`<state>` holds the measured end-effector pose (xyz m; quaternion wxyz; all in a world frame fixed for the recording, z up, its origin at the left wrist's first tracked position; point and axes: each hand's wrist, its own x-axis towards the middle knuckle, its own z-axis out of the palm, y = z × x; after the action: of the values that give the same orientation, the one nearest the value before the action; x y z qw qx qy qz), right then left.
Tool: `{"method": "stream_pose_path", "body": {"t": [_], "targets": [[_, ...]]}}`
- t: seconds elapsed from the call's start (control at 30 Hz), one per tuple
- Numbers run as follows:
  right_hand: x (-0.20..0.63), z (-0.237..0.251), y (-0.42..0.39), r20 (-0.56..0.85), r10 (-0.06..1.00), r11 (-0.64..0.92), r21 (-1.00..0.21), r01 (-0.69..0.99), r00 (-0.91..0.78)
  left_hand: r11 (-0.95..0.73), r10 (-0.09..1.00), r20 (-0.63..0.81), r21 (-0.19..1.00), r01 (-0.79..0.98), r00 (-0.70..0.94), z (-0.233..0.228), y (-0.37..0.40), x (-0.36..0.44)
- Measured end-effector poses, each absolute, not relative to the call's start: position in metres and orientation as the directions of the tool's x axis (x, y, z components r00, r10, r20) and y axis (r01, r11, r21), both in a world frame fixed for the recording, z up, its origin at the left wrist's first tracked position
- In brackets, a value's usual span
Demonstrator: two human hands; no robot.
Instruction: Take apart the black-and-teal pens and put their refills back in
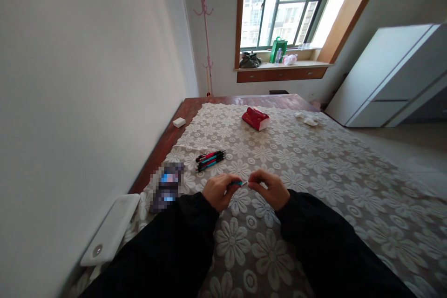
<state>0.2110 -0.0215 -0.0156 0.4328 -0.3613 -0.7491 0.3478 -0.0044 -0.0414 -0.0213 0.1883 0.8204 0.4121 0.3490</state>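
My left hand is closed in a pinch around a small teal pen part, most of it covered by the fingers. Facing it, my right hand pinches the end of a thin pale stick-like piece, which lies between the two hands in line with the teal part. Whether the two pieces are joined cannot be made out. Just beyond my left hand lies a bundle of several pens in black, red and teal. Both hands are above the floral lace tablecloth.
A red tissue pack sits farther back, with crumpled white tissue to its right. On the left are a blurred-out dark object, a white oblong device and a small white box. The wall borders the table's left side.
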Motion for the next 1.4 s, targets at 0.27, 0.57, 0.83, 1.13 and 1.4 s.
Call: {"method": "stream_pose_path", "body": {"t": [0.27,0.57,0.83,1.13,1.4], "targets": [[0.205,-0.008,-0.028,0.422,0.809,0.53,-0.824,0.198,-0.409,-0.666,0.746,0.482,0.556,0.497,0.46,-0.026,-0.038,-0.006],[0.205,-0.017,-0.03,0.463,0.779,0.599,-0.75,0.281,-0.424,-0.658,0.753,0.492,0.568,0.494,0.437,-0.028,-0.039,-0.006],[0.205,-0.02,-0.031,0.482,0.745,0.643,-0.704,0.304,-0.461,-0.663,0.749,0.498,0.566,0.49,0.437,-0.025,-0.038,-0.005],[0.207,-0.019,-0.026,0.503,0.741,0.669,-0.615,0.417,-0.445,-0.585,0.808,0.582,0.776,0.235,0.093,-0.025,-0.046,-0.004],[0.22,-0.037,-0.009,0.285,0.778,0.624,-0.251,0.74,-0.56,-0.585,0.81,0.586,0.81,0.029,-0.022,-0.023,-0.044,0.002]]}}
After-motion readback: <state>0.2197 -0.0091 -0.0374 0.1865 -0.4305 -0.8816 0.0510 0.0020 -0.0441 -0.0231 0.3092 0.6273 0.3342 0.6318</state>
